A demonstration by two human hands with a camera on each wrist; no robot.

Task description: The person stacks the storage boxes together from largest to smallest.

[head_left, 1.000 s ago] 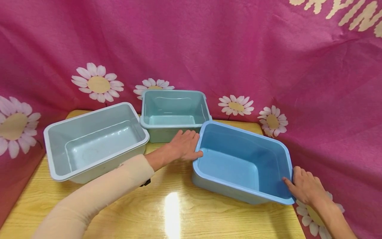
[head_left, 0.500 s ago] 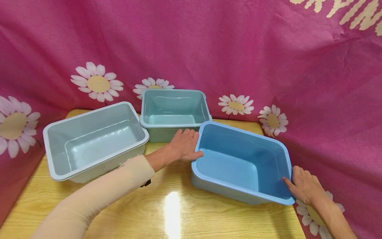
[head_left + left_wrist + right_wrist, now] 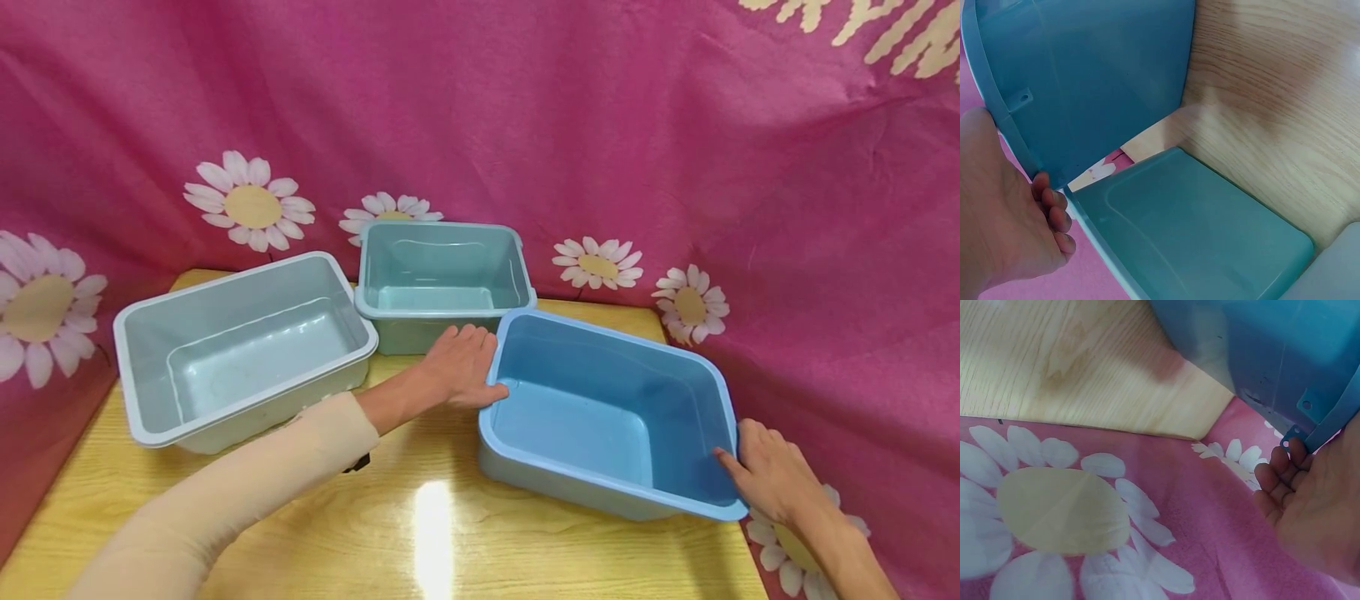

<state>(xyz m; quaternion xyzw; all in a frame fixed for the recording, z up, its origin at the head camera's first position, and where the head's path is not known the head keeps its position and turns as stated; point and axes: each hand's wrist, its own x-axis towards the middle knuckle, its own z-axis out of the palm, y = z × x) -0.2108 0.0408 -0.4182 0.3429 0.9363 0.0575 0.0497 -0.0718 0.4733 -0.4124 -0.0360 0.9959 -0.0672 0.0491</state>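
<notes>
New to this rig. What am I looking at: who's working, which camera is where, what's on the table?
No machine: a person works bare-handed. The wide view is from a head-worn camera looking forward and down; the two close-ups are from cameras on each wrist. On the wood-grain table stand a grey plastic bin, left, and a teal plastic bin, at the back. The left hand and right hand grip opposite ends of a blue plastic bin; whether it touches the table I can't tell.
</notes>
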